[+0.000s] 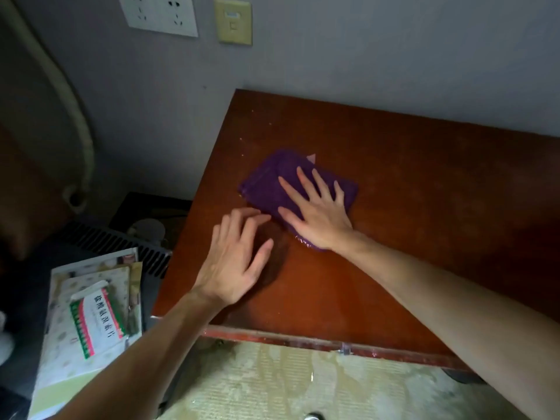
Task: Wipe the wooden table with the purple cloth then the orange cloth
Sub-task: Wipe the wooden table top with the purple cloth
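We face a grey wall (363, 56) carrying a white socket panel (159, 13) and a yellowed switch plate (232, 21). A pale pipe (75, 116) curves down at left. Below us lies a worn, pale patterned floor (303, 386). The light is dim. A dark slatted unit (121, 241) sits at left.

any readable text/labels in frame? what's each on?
"盐酸氨溴索片", roughly; blurred, so uncertain: on the white box with red and green stripes, lying on the papers left of the wooden table.
Smaller print on that box: too blurred to read.
Purple cloth, wall sockets, switch plate: no text.
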`<state>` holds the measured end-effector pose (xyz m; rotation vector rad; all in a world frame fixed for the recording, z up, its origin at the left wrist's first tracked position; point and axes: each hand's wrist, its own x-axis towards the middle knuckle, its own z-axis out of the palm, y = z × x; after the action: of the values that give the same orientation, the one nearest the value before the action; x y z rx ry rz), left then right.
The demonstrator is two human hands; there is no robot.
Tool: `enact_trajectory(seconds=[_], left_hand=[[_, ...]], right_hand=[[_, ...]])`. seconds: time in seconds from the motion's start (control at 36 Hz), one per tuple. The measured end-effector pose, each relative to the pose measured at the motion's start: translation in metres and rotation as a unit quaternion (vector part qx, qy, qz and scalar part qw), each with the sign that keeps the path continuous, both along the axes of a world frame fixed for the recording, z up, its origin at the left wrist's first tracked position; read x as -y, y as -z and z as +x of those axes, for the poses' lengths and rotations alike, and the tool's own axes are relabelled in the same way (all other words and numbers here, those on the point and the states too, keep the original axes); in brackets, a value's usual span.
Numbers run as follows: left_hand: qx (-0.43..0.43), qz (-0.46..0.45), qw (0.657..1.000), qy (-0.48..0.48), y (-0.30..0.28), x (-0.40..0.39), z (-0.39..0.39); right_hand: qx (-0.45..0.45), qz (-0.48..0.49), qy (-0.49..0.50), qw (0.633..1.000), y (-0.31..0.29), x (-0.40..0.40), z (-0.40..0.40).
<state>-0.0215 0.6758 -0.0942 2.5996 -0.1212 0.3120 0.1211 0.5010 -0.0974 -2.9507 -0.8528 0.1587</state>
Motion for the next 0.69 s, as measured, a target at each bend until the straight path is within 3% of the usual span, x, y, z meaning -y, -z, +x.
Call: enact_trajectory(seconds=[0.08, 0.22, 0.31, 0.5, 0.69], left_hand=[[0.021, -0.042, 0.997, -0.058, -0.006, -0.012, -0.013], [-0.002, 0.006, 0.998, -0.059, -0.006, -0.054, -0.045], [-0.026, 0.019, 0.997, -0.067, -0.001, -0.074, -0.056], [-0.040, 0.030, 0.996, -0.078, 0.009, -0.078, -0.062], [-0.045, 0.002, 0.996, -0.082, 0.009, -0.063, -0.042]], right_hand=[[0.000, 0.002, -0.029, 1.000, 0.001, 0.003, -0.062], [0.024, 0.023, -0.122, 0.992, 0.007, 0.009, -0.151], [0.027, 0.015, -0.193, 0.981, 0.006, 0.010, -0.165], [-0.027, -0.014, -0.364, 0.931, -0.011, 0.006, -0.076], [-0.010, -0.033, -0.403, 0.914, -0.012, -0.019, 0.019]])
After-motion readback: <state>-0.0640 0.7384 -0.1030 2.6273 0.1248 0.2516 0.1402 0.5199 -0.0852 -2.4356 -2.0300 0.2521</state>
